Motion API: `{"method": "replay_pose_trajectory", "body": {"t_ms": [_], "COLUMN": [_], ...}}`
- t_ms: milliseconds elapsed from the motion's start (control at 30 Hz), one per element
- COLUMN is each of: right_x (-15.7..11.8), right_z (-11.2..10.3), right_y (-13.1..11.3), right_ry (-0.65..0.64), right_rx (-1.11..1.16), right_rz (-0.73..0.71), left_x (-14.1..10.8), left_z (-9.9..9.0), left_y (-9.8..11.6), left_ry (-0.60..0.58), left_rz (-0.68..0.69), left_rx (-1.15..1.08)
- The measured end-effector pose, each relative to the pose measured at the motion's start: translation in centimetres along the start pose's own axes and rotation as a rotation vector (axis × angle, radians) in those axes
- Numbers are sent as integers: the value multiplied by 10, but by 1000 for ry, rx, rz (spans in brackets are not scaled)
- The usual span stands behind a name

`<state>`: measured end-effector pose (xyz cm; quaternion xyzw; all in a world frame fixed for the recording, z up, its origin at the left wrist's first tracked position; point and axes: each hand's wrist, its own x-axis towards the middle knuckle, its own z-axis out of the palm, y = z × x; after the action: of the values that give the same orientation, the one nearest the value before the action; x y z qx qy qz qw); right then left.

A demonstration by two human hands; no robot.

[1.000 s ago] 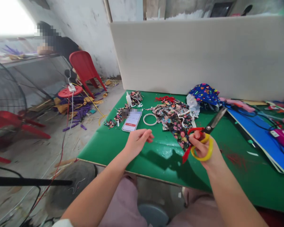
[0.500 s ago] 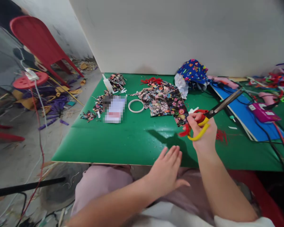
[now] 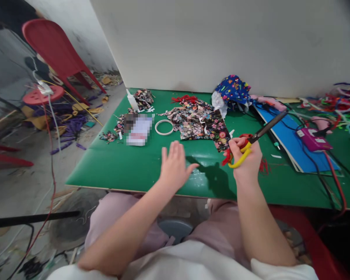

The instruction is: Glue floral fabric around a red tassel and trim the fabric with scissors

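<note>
My left hand [image 3: 174, 167] is over the green tabletop near its front edge, palm down, with fingers stretched out and thumb apart; it holds nothing. In my right hand [image 3: 249, 163] are scissors [image 3: 241, 156] with yellow and red handles, their dark blades pointing up and to the right. Red threads [image 3: 226, 157] show beside the thumb. A dark floral fabric piece [image 3: 221, 134] reaches close to that thumb; whether it is pinched I cannot tell. Behind it lies a heap of floral fabric [image 3: 189, 120]. A white ring [image 3: 164, 127], perhaps a tape roll, lies left of the heap.
Left on the green table [image 3: 105, 171] are a white squeeze bottle [image 3: 132, 100], a blurred-out flat item [image 3: 138, 130] and fabric scraps [image 3: 144, 98]. Blue patterned cloth [image 3: 233, 90], a blue folder [image 3: 291, 144], a purple box with cables [image 3: 313, 139] and coloured strips [image 3: 338, 103] are right.
My left hand has moved left and forward, from near the right forearm to further over the table. My right hand still grips the scissors. The view has shifted slightly.
</note>
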<state>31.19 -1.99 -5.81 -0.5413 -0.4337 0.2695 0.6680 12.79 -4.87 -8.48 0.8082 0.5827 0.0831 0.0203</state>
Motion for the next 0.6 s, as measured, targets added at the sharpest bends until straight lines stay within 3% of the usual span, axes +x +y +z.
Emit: {"method": "replay_pose_trajectory", "body": {"t_ms": [100, 167, 233, 300, 367, 433, 500, 600], "right_x": [2, 3, 3, 3, 3, 3, 4, 5], "right_z": [1, 0, -2, -5, -6, -5, -3, 1], "right_y": [3, 2, 1, 0, 0, 2, 5, 9], "right_ry": [-11, -8, -4, -4, -6, -9, -14, -23], "right_rx": [3, -1, -3, 3, 15, 25, 29, 23], "right_rz": [7, 5, 9, 20, 32, 43, 50, 50], "left_x": [8, 9, 7, 4, 1, 2, 6, 10], "left_z": [9, 21, 28, 26, 15, 1, -7, -1], "left_y": [51, 62, 44, 5, -34, -54, -46, 1], "left_ry": [-16, -27, -27, -19, -9, 7, 19, 19], "left_rz": [106, 115, 54, -37, -117, -169, -163, -55], "left_rx": [-23, -31, -23, -3, 19, 38, 45, 37]}}
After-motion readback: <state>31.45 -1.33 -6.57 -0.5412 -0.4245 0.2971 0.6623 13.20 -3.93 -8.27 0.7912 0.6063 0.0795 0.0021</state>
